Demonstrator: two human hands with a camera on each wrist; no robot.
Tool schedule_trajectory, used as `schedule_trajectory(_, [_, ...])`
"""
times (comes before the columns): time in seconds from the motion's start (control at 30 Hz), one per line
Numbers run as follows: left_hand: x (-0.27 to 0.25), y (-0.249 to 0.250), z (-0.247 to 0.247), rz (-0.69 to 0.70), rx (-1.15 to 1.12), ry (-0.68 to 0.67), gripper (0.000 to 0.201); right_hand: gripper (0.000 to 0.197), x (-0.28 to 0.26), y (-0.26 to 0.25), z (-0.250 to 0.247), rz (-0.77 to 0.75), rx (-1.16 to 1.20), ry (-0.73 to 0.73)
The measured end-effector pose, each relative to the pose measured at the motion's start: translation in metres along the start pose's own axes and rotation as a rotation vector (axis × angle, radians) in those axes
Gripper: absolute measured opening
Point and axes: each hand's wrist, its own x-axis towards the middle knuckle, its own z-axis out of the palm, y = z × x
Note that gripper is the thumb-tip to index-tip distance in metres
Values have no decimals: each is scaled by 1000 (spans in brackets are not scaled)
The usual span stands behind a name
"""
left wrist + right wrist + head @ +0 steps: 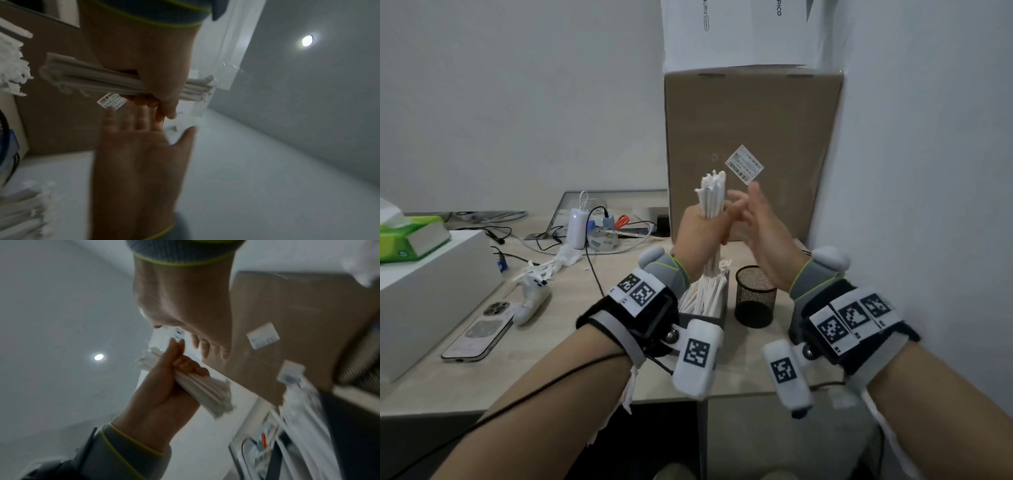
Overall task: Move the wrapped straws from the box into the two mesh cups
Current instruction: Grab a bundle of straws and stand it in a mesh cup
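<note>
Upright, straw bundle [711, 200] gripped in left hand [700, 228]; right hand [758, 222] spread beside.

Left hand grips a bundle of straws, right hand open just beside it

The left hand [144, 53] curls round a bundle of wrapped straws [92, 79], which lies level across the frame with ends sticking out on both sides of the fist. The right hand [141, 155], blurred, reaches up from below with fingers [127, 120] spread and straight, their tips close under the left fingers. Behind stands a brown carton [57, 126] with a barcode label [112, 101]. More straws [22, 207] show blurred at the lower left corner. A round lamp [307, 40] glows upper right.
</note>
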Motion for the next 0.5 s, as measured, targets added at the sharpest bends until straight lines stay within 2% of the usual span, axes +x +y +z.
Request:
schedule_trajectory(0.07, [3,-3,9,-20,116,-46,25,55,-1,-13,-5,-129,-226,-43])
schedule_trajectory(0.13, [5,-4,17,-31,146,-128,36,43,0,-20,-14,-182,-434,-8])
schedule_trajectory(0.2, [5,-2,24,-3,161,-205,39,50,-1,-20,-25,-224,-528,52])
schedule_trajectory(0.23, [5,3,30,26,179,-223,33,50,-3,-20,-30,-237,-528,73])
schedule_trajectory(0.33, [6,12,52,102,286,-291,23,24,-10,-14,-46,-269,-426,126])
schedule_trajectory(0.37, [5,15,59,144,344,-316,21,21,-14,-13,-51,-272,-391,140])
schedule_trajectory(0.43, [2,12,68,176,414,-334,15,26,-20,-12,-62,-287,-375,172])
schedule_trajectory(0.5, [-2,7,75,150,423,-407,11,30,-24,-12,-71,-258,-308,245])
